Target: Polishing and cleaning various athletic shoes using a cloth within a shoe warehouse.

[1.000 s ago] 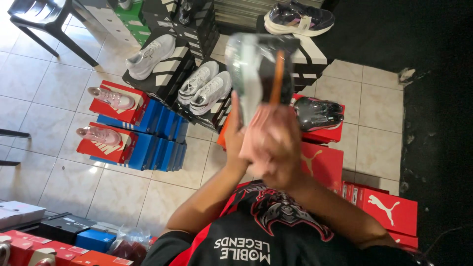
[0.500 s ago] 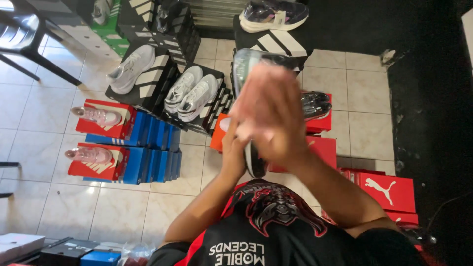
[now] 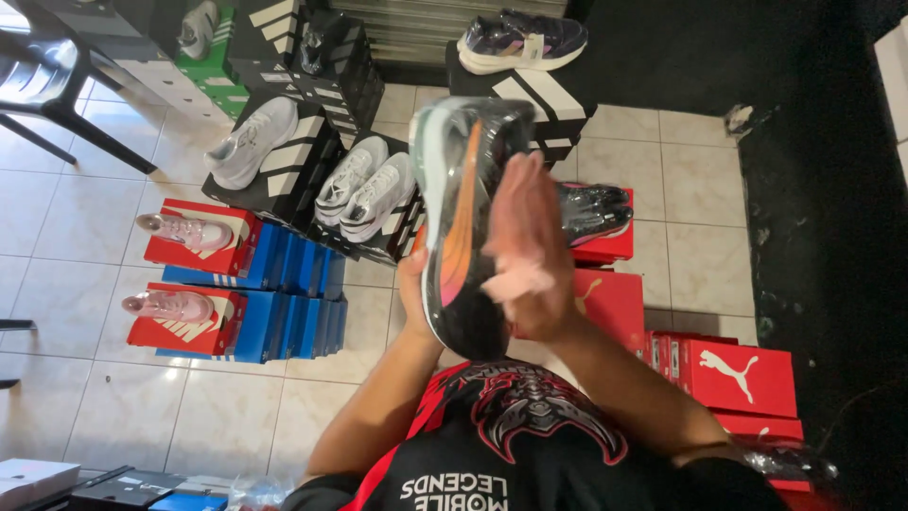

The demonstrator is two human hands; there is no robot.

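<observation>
Centre frame, above the chest: plastic-wrapped dark sneaker [image 3: 468, 222] upright, long axis near-to-far, toe far. Left hand [image 3: 413, 293] gripping heel end from below-left. Right hand [image 3: 528, 255] flat, fingers extended, pressed on right flank.

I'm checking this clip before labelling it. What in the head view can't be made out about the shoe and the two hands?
- Right hand: motion-blurred, fingers indistinct; whether it grips or only rubs the dark shoe cannot be told.
- Left hand: mostly hidden behind the shoe; only its edge shows.
- Shoe's far side: covered by the right hand.
- Plastic-wrapped shoe on the red box: partly hidden by the right hand.
- Black chair: cut off by the left edge.
</observation>
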